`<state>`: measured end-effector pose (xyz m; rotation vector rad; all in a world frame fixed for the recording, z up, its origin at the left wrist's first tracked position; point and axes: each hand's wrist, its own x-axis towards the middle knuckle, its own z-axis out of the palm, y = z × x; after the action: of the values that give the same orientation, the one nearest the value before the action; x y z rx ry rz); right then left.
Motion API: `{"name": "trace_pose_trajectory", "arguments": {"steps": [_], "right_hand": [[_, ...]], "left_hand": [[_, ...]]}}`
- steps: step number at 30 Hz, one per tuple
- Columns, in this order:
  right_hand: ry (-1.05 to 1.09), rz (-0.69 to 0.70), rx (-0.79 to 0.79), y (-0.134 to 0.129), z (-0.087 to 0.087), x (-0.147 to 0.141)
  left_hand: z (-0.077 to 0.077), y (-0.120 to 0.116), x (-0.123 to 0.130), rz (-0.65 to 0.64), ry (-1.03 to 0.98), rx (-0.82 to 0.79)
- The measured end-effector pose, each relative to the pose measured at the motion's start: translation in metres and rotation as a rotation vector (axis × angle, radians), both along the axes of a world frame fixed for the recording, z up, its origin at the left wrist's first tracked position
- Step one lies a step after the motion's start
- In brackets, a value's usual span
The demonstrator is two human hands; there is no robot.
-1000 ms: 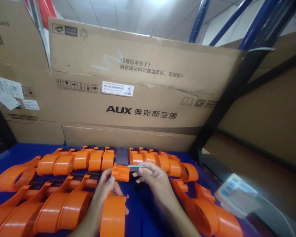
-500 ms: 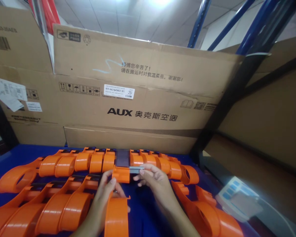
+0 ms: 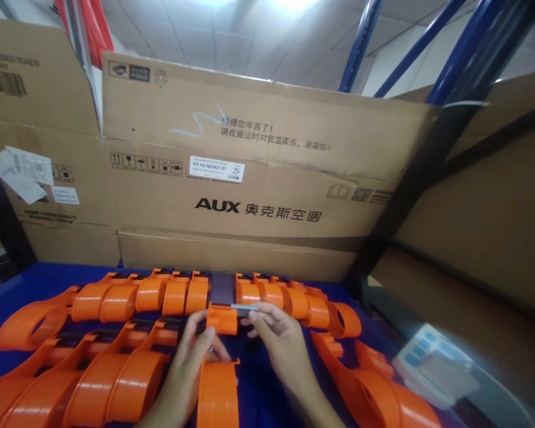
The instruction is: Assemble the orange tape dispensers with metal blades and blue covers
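My left hand (image 3: 205, 345) is closed around an orange plastic tape dispenser (image 3: 218, 392), its round hub toward me and its head upright in front of my fingers. My right hand (image 3: 276, 333) pinches a thin grey metal strip (image 3: 244, 310) between thumb and fingers. The strip lies level at the upper right edge of the dispenser's head and touches it; whether its left end sits inside the head I cannot tell. Just behind the head is a dark grey block (image 3: 222, 288) on the blue surface.
Rows of similar orange dispensers (image 3: 136, 371) stand to the left, with more along the back (image 3: 294, 302) and at the right (image 3: 392, 392). A pale device with blue buttons (image 3: 432, 362) is at far right. Cardboard (image 3: 258, 238) walls the back; a dark rack post (image 3: 396, 196) rises right.
The dispenser has shifted slightly right and down in view. My right hand has drawn a little left with the strip, and less of the strip shows beside the head.
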<state>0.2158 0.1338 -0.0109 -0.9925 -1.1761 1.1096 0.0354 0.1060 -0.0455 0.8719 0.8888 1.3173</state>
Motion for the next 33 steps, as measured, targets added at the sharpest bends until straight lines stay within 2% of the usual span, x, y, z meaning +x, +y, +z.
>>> {"name": "trace_pose_trajectory", "arguments": {"steps": [3, 5, 14, 26, 29, 33], "right_hand": [[-0.052, -0.138, 0.06, -0.001, -0.001, 0.002], [-0.093, -0.175, 0.098, -0.004, 0.001, 0.004], [-0.171, -0.09, 0.178, -0.008, 0.003, 0.006], [-0.335, 0.021, 0.264, -0.013, 0.008, -0.002], [-0.503, -0.031, 0.281, -0.012, 0.012, 0.004], [-1.035, -0.223, 0.219, -0.013, 0.013, 0.014]], "left_hand": [[-0.002, 0.004, -0.002, 0.033, -0.016, 0.003], [0.0, 0.005, -0.002, 0.054, -0.027, 0.006], [0.004, 0.002, -0.004, 0.033, 0.002, -0.008], [-0.003, -0.001, -0.003, -0.045, 0.139, 0.055], [0.001, 0.002, -0.004, -0.041, 0.075, 0.006], [0.003, 0.009, -0.006, -0.021, -0.012, -0.119]]}}
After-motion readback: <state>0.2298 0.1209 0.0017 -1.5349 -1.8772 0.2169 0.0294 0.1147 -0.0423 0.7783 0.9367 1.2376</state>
